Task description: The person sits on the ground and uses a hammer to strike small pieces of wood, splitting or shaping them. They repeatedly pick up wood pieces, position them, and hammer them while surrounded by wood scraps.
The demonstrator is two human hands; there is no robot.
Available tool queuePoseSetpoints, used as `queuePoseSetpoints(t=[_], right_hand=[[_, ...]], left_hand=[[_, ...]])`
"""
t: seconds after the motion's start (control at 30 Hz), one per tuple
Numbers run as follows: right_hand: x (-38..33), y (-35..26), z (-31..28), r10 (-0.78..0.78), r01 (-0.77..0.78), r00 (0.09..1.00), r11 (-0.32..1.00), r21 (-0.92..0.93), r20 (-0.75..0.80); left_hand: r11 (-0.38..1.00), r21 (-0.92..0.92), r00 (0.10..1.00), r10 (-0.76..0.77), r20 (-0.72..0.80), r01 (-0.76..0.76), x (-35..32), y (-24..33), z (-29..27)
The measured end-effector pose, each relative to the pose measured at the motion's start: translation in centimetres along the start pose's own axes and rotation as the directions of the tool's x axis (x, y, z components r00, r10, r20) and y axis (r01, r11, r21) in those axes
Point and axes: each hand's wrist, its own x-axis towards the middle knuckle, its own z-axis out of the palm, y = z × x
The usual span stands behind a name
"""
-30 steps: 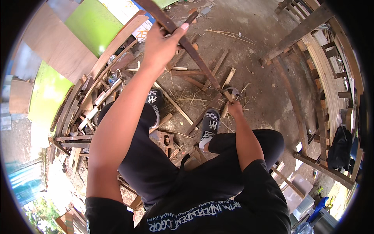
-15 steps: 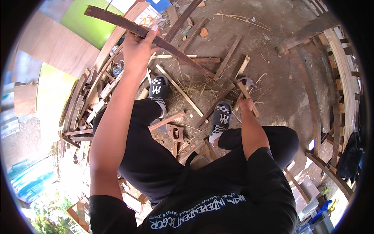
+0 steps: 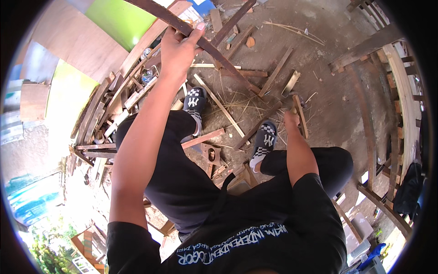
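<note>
Presently: dark plank [image 3: 219,55], one, slanting ahead of slippers [image 3: 263,141], grasped by left hand [image 3: 179,54]. Right hand [image 3: 292,118], beside short wooden piece [image 3: 300,118]; that hand's grip cannot be told. Step, apparently: plank handling; next move seemingly calls for steady left-hand support.

A dark wooden strip [image 3: 219,58] is gripped by the left hand [image 3: 178,55]. A short wood piece [image 3: 300,117] is positioned beside the right hand [image 3: 291,120]. A handsaw [image 3: 205,152] is laid on the floor [image 3: 335,121].
</note>
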Motion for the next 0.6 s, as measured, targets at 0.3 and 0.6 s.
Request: queuePoseSetpoints(t=[0.3,0.6], right_hand=[[-13.3,-5.3,-1.5,-0.029,-0.266,0.938,0.576,0.773,0.345],[-26.9,-11.8,-14.6,-0.523,0.048,0.824,0.444,0.895,0.216]], left_hand=[[0.990,-0.141,0.996,0.012,-0.088,-0.024,-4.1,-0.7,-1.6],[0.963,-0.269,0.999,-0.021,-0.024,0.013,-9.1,1.8,-1.4]])
